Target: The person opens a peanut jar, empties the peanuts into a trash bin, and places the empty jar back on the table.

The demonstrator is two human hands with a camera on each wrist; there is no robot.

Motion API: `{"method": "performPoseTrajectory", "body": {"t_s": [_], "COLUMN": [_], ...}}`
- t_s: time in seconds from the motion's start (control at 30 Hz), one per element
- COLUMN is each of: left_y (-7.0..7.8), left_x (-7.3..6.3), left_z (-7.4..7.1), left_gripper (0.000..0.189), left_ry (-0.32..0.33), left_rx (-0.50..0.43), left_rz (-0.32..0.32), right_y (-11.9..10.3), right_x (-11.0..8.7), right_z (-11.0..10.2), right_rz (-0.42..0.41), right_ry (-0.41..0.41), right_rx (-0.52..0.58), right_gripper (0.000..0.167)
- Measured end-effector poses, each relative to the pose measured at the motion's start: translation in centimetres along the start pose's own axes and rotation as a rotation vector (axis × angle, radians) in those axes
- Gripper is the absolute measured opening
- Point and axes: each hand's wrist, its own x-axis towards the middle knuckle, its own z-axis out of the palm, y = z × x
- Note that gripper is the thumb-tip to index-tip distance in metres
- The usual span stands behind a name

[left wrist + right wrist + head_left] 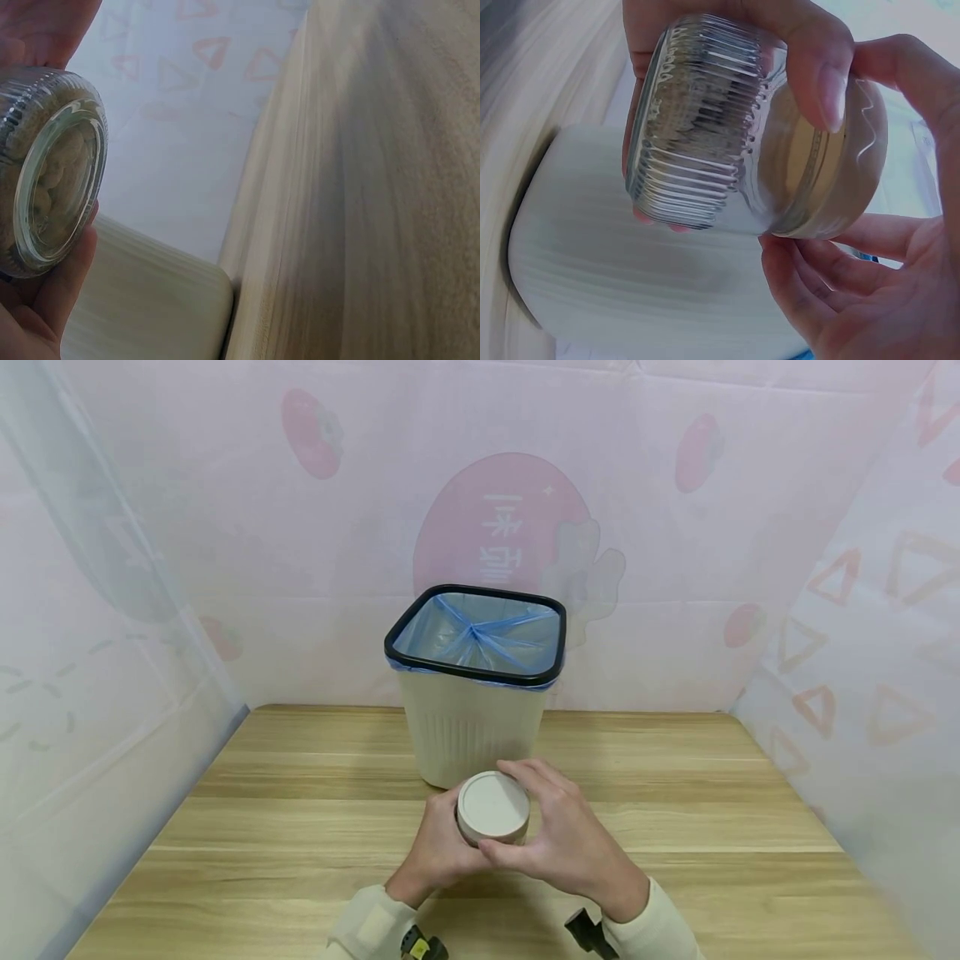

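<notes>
A ribbed glass jar [697, 135] is held up off the table, close in front of the bin in the head view. My left hand [438, 839] grips the jar's body, with its thumb along the glass near the lid. My right hand [566, 839] holds the cream lid [493, 804] by its edge, thumb on the near side and fingers on the far side. The lid sits on the jar's mouth. Through the glass base [60, 184], the left wrist view shows beige lumpy pieces inside. The upper part of the jar looks unfilled.
Behind the hands stands a cream bin [468, 727] with a black rim [480, 675] and a blue liner bag [472, 631]. It rests on a wood-grain table [300, 810]. Printed cloth walls [360, 543] enclose the back and sides.
</notes>
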Motion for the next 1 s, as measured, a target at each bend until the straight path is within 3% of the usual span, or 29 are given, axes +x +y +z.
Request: {"method": "performPoseTrajectory", "body": {"t_s": [1.0], "left_y": [-0.16], "left_x": [0.1], "left_z": [0.16], "left_gripper": [0.065], "left_ry": [0.016], "left_rx": [0.017], "left_rz": [-0.004], "right_y": [0.18], "right_x": [0.03], "right_z": [-0.72], "right_rz": [0.013], "right_ry": [0.035], "right_rx": [-0.024], "right_gripper": [0.078]}}
